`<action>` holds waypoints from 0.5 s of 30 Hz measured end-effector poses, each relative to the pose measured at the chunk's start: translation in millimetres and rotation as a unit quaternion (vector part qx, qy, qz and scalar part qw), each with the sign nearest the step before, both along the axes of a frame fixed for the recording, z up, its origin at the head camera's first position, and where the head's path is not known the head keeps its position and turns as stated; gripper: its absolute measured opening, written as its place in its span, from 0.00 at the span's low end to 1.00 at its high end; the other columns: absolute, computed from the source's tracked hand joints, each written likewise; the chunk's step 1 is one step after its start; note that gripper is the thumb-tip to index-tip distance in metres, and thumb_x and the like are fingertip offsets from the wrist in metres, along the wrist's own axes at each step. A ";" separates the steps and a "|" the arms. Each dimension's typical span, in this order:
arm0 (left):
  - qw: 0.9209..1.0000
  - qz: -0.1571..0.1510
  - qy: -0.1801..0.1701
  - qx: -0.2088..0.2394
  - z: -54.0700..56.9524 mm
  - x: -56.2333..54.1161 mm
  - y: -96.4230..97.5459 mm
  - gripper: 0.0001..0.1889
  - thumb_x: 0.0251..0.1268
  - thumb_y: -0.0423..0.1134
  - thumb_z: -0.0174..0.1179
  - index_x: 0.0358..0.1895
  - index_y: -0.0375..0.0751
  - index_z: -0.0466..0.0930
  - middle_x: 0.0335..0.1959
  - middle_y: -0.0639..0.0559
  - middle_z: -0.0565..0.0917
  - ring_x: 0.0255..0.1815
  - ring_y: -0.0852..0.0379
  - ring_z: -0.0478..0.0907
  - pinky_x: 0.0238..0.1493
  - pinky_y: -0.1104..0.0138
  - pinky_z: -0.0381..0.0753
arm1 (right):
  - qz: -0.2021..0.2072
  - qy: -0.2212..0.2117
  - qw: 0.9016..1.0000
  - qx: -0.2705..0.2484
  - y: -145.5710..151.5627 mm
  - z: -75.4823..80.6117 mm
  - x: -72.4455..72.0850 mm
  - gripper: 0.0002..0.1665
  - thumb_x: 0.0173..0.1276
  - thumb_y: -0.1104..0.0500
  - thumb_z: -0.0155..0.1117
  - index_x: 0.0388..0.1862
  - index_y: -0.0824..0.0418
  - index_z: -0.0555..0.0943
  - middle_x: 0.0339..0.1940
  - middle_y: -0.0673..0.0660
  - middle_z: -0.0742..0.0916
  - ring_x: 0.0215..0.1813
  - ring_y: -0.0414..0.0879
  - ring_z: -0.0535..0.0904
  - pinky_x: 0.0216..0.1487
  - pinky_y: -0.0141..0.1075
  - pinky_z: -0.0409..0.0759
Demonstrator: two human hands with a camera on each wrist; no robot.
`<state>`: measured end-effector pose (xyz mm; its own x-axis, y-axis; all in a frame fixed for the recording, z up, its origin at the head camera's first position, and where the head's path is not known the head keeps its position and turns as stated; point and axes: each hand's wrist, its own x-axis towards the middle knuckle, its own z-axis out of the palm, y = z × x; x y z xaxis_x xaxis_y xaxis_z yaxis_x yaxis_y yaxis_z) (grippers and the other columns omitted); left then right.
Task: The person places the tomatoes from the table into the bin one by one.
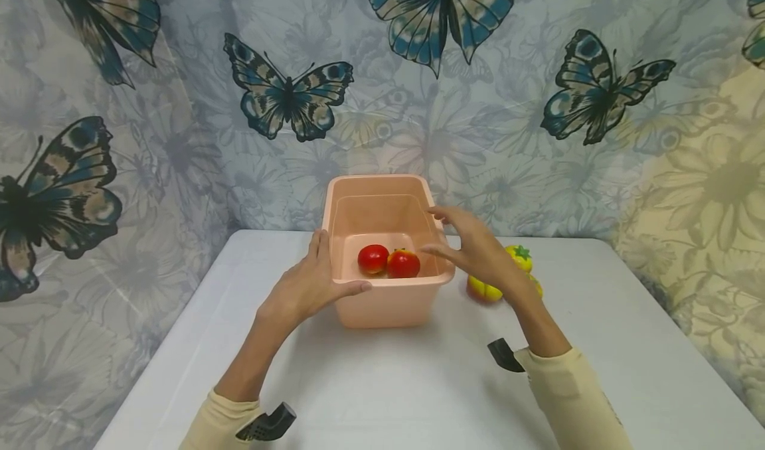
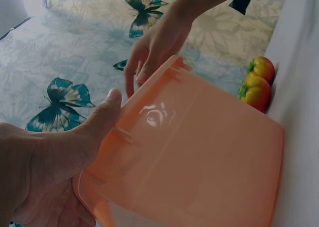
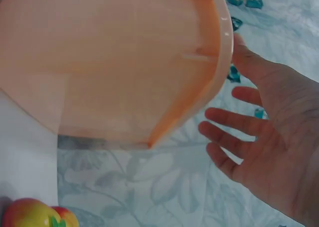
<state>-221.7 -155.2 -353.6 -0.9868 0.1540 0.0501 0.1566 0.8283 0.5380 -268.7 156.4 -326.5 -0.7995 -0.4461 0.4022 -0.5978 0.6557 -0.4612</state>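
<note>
A peach plastic bin [image 1: 382, 304] stands on the table. Two rounded red pieces of produce, a left one [image 1: 373, 259] and a right one [image 1: 404, 263], lie inside it. My left hand [image 1: 306, 283] holds the bin's near left corner, thumb along the front rim and fingers against the left side. At the right rim is my right hand [image 1: 478, 244], its thumb over the edge. Its fingers [image 3: 227, 118] are spread and stand apart from the wall in the right wrist view. Red-and-yellow bell peppers [image 2: 256, 91] lie to the right of the bin, partly hidden by my right arm in the head view.
The white tabletop [image 1: 394, 383] extends in front of the bin and to both sides. Behind it hangs a butterfly-patterned cloth [image 1: 382, 145], close to the bin's far end. Dark wrist devices [image 1: 269, 423] sit at both sleeves.
</note>
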 end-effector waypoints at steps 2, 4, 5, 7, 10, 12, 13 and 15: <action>1.000 0.000 0.002 0.000 0.1 -0.1 -0.3 0.72 0.46 0.82 0.65 0.85 0.44 0.37 0.84 0.43 0.53 0.63 0.40 0.80 0.58 0.44 0.87 | -0.011 -0.017 1.000 0.000 4.7 0.8 1.8 0.46 0.66 0.48 0.77 0.78 0.59 0.69 0.73 0.64 0.79 0.70 0.61 0.76 0.69 0.62 0.78; 1.000 -0.001 0.004 0.001 0.1 -0.5 -0.3 0.72 0.46 0.82 0.65 0.85 0.45 0.37 0.84 0.43 0.54 0.63 0.40 0.80 0.58 0.44 0.87 | -0.022 -0.035 0.999 -0.002 8.9 2.1 3.9 0.46 0.68 0.46 0.75 0.79 0.57 0.67 0.73 0.63 0.78 0.72 0.61 0.74 0.70 0.64 0.76; 1.000 -0.001 0.005 0.003 -0.1 -0.7 -0.2 0.72 0.46 0.82 0.65 0.85 0.45 0.37 0.83 0.44 0.55 0.63 0.41 0.80 0.57 0.44 0.87 | -0.029 -0.041 0.999 -0.002 11.0 2.7 5.1 0.46 0.69 0.46 0.75 0.80 0.57 0.67 0.74 0.63 0.77 0.72 0.61 0.73 0.70 0.65 0.77; 1.000 -0.002 0.004 0.008 -0.2 -1.4 0.4 0.72 0.46 0.82 0.65 0.85 0.46 0.37 0.83 0.44 0.55 0.64 0.41 0.80 0.58 0.44 0.87 | -0.037 -0.047 0.998 -0.003 14.8 4.5 7.6 0.46 0.70 0.48 0.74 0.81 0.56 0.65 0.74 0.64 0.77 0.72 0.62 0.73 0.68 0.65 0.78; 1.000 -0.001 -0.002 0.012 -0.4 -1.9 1.0 0.72 0.45 0.82 0.65 0.85 0.47 0.36 0.84 0.45 0.54 0.66 0.40 0.79 0.58 0.43 0.87 | -0.046 -0.044 0.998 0.000 19.7 6.9 11.0 0.45 0.70 0.50 0.74 0.81 0.56 0.65 0.74 0.65 0.76 0.72 0.63 0.73 0.66 0.65 0.79; 1.000 0.001 -0.009 0.012 -0.5 -1.6 0.9 0.73 0.44 0.83 0.65 0.86 0.47 0.35 0.85 0.45 0.53 0.68 0.40 0.78 0.59 0.43 0.86 | -0.054 -0.046 0.998 0.003 23.2 7.9 12.5 0.44 0.71 0.49 0.73 0.81 0.55 0.65 0.74 0.65 0.76 0.73 0.63 0.73 0.66 0.66 0.79; 1.000 0.002 -0.012 0.013 -0.4 -1.4 0.9 0.74 0.44 0.83 0.65 0.86 0.48 0.34 0.85 0.45 0.52 0.69 0.40 0.77 0.59 0.43 0.86 | -0.055 -0.044 0.997 0.004 25.0 8.5 13.4 0.44 0.71 0.49 0.72 0.81 0.56 0.65 0.75 0.65 0.76 0.73 0.64 0.72 0.68 0.68 0.77; 1.000 0.003 -0.015 0.012 -0.1 -0.9 0.6 0.74 0.44 0.83 0.65 0.86 0.47 0.33 0.85 0.45 0.51 0.70 0.39 0.76 0.59 0.42 0.86 | -0.058 -0.041 0.997 0.006 29.3 8.8 14.3 0.44 0.72 0.48 0.72 0.81 0.56 0.65 0.75 0.66 0.76 0.74 0.64 0.72 0.69 0.68 0.75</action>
<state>-222.7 -154.5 -353.7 -0.9887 0.1477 0.0247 0.1360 0.8162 0.5616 -254.4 185.8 -317.7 -0.8762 -0.3538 0.3274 -0.4781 0.7241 -0.4970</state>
